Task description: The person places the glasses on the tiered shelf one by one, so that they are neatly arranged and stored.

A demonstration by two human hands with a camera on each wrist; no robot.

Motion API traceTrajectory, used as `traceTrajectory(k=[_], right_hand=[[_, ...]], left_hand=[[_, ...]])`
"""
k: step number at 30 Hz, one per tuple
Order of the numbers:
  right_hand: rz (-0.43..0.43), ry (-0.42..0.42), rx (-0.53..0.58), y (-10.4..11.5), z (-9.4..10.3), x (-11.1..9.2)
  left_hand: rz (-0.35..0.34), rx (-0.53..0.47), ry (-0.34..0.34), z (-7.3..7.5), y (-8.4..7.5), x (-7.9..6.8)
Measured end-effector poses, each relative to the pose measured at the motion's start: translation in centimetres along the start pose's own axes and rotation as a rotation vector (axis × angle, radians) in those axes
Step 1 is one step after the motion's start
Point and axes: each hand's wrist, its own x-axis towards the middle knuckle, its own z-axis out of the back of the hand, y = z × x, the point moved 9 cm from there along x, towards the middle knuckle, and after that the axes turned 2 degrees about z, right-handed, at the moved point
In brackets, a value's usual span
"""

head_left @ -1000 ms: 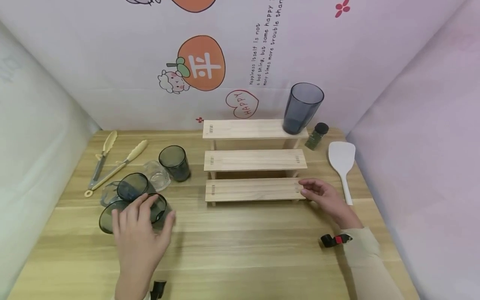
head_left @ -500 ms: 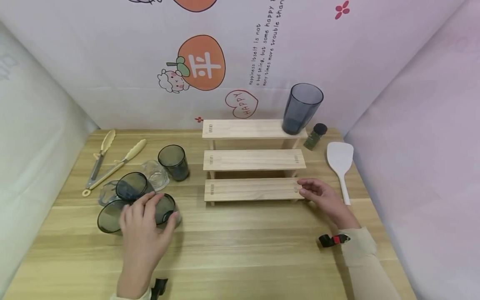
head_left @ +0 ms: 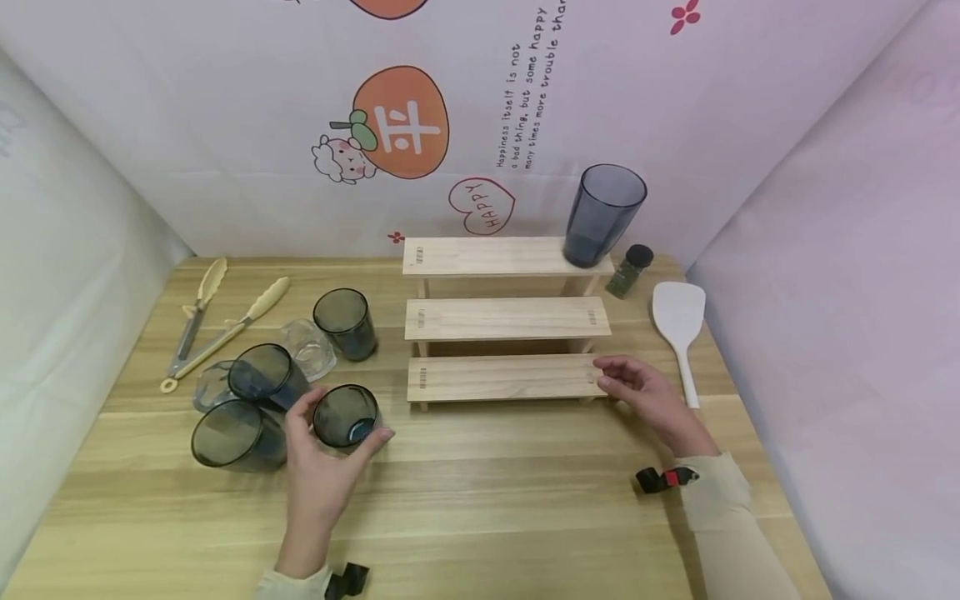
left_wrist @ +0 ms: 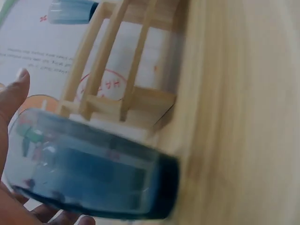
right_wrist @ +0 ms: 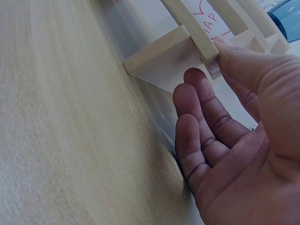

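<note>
Currently, left hand (head_left: pixel 318 467) grips a tinted glass (head_left: pixel 343 421) between thumb and fingers; glass upright, left of the wooden rack (head_left: pixel 510 320), base contact with the table (head_left: pixel 510 517) unclear. Right hand (head_left: pixel 648 400) pinches the right end of the lowest step (head_left: pixel 506 379).

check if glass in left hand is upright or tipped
Upright: the head view shows the glass in the left hand with its rim facing up; its base is toward the tabletop in the left wrist view.
</note>
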Motion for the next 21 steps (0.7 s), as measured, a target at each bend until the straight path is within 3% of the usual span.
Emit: traceTrajectory(k=[2,5,8,11,16,21], right_hand=[[-0.006,-0.001,0.002,0.0,0.0,0.0],[-0.012,-0.001,0.004,0.1,-0.1,-0.1],[-0.012,0.006,0.006,0.2,-0.2,-0.1],[-0.013,0.009,0.007,0.2,-0.2,-0.1],[-0.015,0.013,0.004,0.2,-0.2,-0.1],[-0.014,0.009,0.004,0.2,-0.2,-0.1]], left_hand=[[0.028,-0.035,-0.003,-0.3,0.6,-0.2],[0.016,-0.058,0.009,-0.5,0.8,-0.3],[-0.013,-0.092,0.056,-0.8,0.8,-0.1],[0.007,-0.154,0.102,-1.1,1.0,0.1],[0.106,-0.193,0.084,-1.4,2.0,-0.1],[0.131,-0.154,0.034,-1.9,2.4,-0.4]])
